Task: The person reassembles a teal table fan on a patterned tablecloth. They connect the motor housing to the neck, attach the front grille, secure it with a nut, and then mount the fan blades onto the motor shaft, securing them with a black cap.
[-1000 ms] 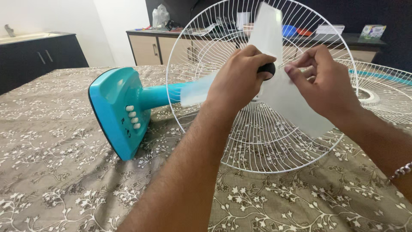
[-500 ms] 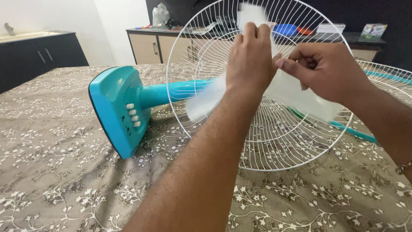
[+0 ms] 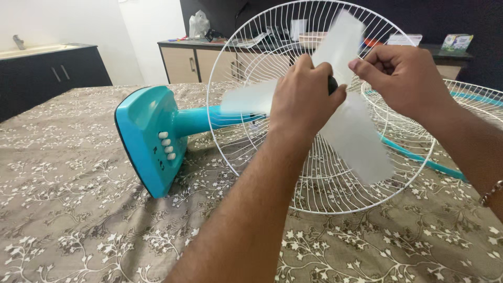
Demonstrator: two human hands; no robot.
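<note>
A turquoise table fan lies on its side, its base [image 3: 146,137] with white buttons to the left. Its white wire rear guard [image 3: 262,52] stands upright in the middle. Translucent fan blades [image 3: 356,139] sit in front of the guard, blurred. My left hand [image 3: 304,97] is closed over the black knob [image 3: 332,84] at the blades' hub. My right hand [image 3: 406,81] pinches the upper blade's edge beside it.
A second white wire guard with a turquoise rim [image 3: 471,105] lies flat at the right. All of it rests on a brown floral cloth [image 3: 78,220]. Behind stand a cluttered cabinet [image 3: 194,63] and a dark sink counter [image 3: 47,68].
The blades have turned between frames, one now pointing up right and one down right. My left hand shifted back onto the hub knob; my right hand stayed at the blade edge.
</note>
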